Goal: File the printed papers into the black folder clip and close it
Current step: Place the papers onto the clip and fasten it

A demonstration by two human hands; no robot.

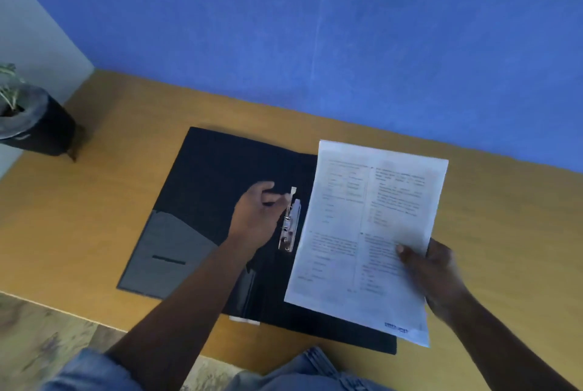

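Observation:
A black folder (202, 176) lies open on the wooden desk, a grey pocket (164, 252) on its left inner flap. Its metal clip (291, 225) runs along the spine, with the lever raised. My left hand (257, 218) rests on the folder and pinches the top of that lever. My right hand (435, 274) holds a stack of printed papers (372, 226) by the lower right edge, thumb on top. The papers hover tilted over the folder's right half, their left edge just right of the clip.
The wooden desk (110, 144) ends at a blue wall (315, 28) behind the folder. A dark plant pot (38, 125) stands at the far left corner. My jeans-clad legs (309, 371) are below the desk's front edge, with patterned floor on the left.

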